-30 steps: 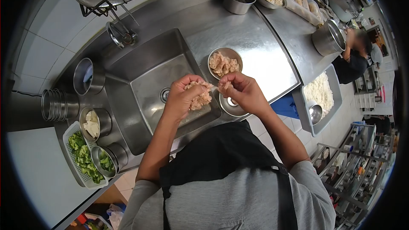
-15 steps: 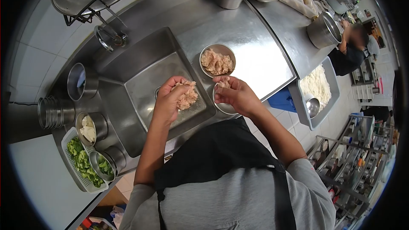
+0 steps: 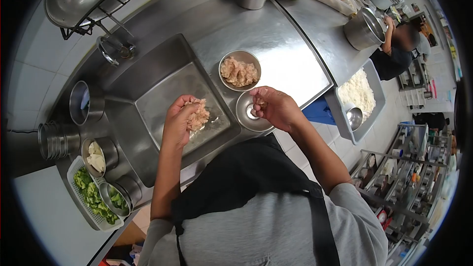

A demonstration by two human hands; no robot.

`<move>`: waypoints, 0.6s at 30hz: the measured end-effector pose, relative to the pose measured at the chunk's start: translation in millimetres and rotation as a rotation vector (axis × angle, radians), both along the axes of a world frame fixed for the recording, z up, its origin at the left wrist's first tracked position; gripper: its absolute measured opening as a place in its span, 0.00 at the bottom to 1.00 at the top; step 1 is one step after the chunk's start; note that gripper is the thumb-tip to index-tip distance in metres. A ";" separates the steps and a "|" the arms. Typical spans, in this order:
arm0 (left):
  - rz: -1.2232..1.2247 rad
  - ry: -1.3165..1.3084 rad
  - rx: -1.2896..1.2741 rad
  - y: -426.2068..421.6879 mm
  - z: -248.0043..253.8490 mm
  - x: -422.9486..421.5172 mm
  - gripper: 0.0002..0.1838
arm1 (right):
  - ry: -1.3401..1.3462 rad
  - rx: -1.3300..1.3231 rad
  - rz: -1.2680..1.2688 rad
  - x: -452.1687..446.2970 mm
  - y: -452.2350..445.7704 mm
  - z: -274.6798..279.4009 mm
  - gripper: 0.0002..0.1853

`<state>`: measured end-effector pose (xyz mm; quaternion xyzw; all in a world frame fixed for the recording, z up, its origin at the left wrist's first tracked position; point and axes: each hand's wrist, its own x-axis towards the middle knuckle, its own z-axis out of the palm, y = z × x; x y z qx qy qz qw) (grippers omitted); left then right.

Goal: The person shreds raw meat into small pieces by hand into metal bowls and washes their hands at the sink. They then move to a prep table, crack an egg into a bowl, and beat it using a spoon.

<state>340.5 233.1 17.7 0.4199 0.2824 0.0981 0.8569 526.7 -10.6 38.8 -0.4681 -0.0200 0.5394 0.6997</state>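
"Left hand (image 3: 176, 124) and right hand (image 3: 278, 107) have drawn apart at a steel counter (image 3: 217, 19), the gap between them wider than a second earlier."

"What lies at far left?"

"Stacked metal cups (image 3: 58, 140), then broccoli (image 3: 91, 194) in a white basket (image 3: 104, 225). Next comes the sink (image 3: 162, 103), the left hand above it, fingers curled around a clump of minced meat (image 3: 198, 116)."

"Is more meat in view?"

"Yes, a mound (image 3: 239, 71) in a round metal bowl (image 3: 251, 58), just right of the sink. A second bowl (image 3: 251, 122) sits beside it, nearer the person."

"And the right hand?"

"Over the second bowl's edge, fingertips bunched on a small bit of meat (image 3: 260, 101), partly hidden."

"Far right?"

"A gray tray (image 3: 367, 127) of white crumbs (image 3: 357, 93); beyond it, a co-worker (image 3: 394, 61) in a dark top, near a tall pot (image 3: 358, 34)."
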 end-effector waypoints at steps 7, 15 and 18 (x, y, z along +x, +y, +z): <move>0.003 0.010 0.005 -0.4 -5.8 -1.2 0.08 | 0.079 0.019 -0.061 8.2 -8.1 7.1 0.13; 0.000 0.003 0.042 -2.2 -1.3 -13.3 0.10 | 0.021 0.079 -0.129 16.2 -25.9 5.7 0.17; 0.093 -0.031 0.035 -9.3 -4.2 -21.9 0.13 | 0.087 0.126 -0.159 23.0 -32.5 -5.0 0.14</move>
